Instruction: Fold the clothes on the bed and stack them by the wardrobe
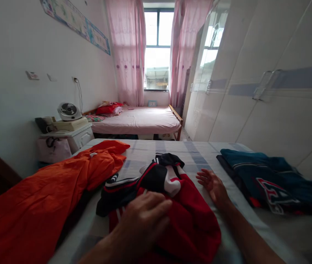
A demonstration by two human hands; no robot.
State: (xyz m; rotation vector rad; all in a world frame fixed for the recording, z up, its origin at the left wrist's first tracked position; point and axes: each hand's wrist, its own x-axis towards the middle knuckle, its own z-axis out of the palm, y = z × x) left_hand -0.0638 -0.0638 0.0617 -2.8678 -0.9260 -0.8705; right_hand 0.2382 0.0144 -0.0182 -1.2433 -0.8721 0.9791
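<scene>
A red and navy jacket (191,216) with white and red trim lies crumpled on the bed in front of me. Over its lower left part is my left hand (145,216), fingers loosely extended and slightly blurred; whether it touches the cloth I cannot tell. To the right of the jacket, my right hand (211,183) is held with its fingers apart and nothing in them. The jacket's near end is partly hidden behind my left hand and forearm.
An orange garment (84,172) spreads along the left of the bed (134,165). On the right lie folded teal clothes (263,168) with a letter patch. Beyond are a second bed (142,119), a bedside cabinet (81,137) with a fan (69,111), and a white wardrobe (233,110).
</scene>
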